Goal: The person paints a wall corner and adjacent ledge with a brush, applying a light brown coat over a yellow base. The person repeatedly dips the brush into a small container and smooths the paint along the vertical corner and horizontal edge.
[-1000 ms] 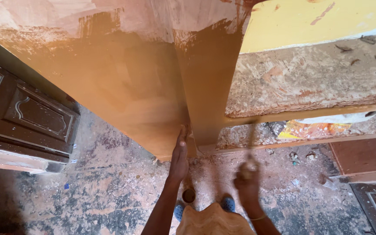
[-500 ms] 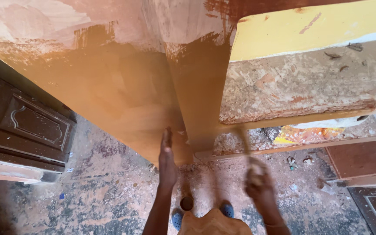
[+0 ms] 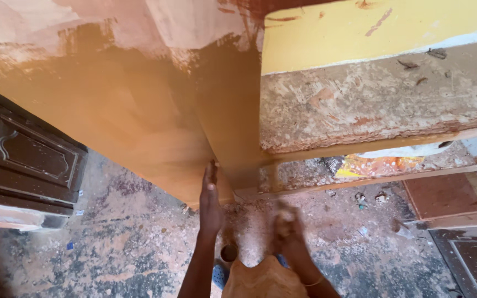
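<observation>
Paint of an orange-brown tone covers the wall corner (image 3: 216, 127), and the left hand (image 3: 211, 196) lies flat against its lower edge with the fingers straight and pressed together, holding nothing. Blur hides the right hand (image 3: 287, 226), which hangs just right of that edge above the dusty floor (image 3: 111, 254), so I cannot tell whether its grip is spread or pinching something. Near the wrists a small round cup (image 3: 228, 253) stands on the floor, with a dark panelled door (image 3: 26, 160) leaning at the left.
</observation>
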